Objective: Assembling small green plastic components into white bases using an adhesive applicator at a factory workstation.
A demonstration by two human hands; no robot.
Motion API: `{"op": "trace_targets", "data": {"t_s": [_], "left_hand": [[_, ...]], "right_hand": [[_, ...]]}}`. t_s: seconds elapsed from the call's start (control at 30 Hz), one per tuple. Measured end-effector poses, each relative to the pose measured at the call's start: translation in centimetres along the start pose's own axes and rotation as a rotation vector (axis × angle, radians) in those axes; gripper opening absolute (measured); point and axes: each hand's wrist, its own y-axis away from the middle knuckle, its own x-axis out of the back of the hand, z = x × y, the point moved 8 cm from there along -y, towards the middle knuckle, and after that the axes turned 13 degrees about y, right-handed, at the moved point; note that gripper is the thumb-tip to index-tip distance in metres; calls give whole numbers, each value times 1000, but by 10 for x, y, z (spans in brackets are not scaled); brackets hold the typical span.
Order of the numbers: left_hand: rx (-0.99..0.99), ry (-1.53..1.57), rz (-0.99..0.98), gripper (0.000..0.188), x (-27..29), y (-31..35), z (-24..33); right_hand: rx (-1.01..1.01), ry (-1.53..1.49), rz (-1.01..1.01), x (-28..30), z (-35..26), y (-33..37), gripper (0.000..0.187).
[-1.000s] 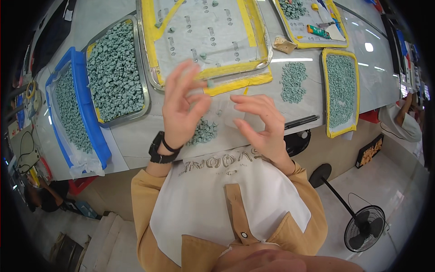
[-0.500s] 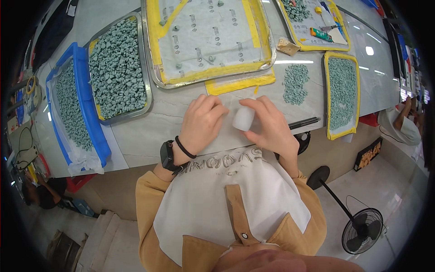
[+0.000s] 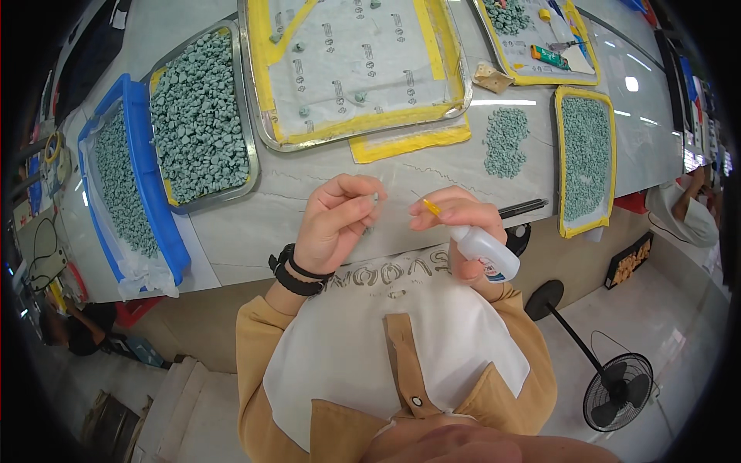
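Observation:
Above the near edge of the table, my left hand [image 3: 340, 220] is closed in a pinch on a small green stone [image 3: 375, 198]. Something small and greenish also shows under its fingers, too hidden to tell. My right hand [image 3: 463, 216] grips a small white squeeze bottle [image 3: 490, 253], held tilted with its yellow nozzle tip [image 3: 431, 207] toward my left hand. A gap separates the tip from the stone. Ahead of both hands lies a large metal tray [image 3: 363, 127] lined with printed paper and yellow tape, with a few green stones on it.
At left stand a blue tray [image 3: 150, 185] and a metal tray [image 3: 253, 158], both full of green stones. Loose small stones [image 3: 506, 143] lie at right, beside a yellow-edged tray [image 3: 562, 224]. A black pen [image 3: 525, 208] rests near my right hand. Farther back, another tray [image 3: 540, 79] holds tools.
The bottle has swung round in my right hand, so its yellow tip now points left and its base toward me. My left hand has turned, showing the stone between its fingertips.

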Motion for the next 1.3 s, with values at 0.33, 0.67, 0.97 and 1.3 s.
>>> {"op": "trace_targets", "data": {"t_s": [0.33,0.67,0.97,1.3], "left_hand": [[44,-120,77,33,2,0,2],[120,-62,-60,28,-1,2,-4],[110,-158,-30,29,-8,4,-7],[121,-177,-42,28,-7,5,-10]], "right_hand": [[-117,-13,50,2,3,0,52],[9,65,37,3,-2,-6,53],[-27,34,16,-2,-3,-2,64],[84,133,-47,-5,-11,-8,71]]}}
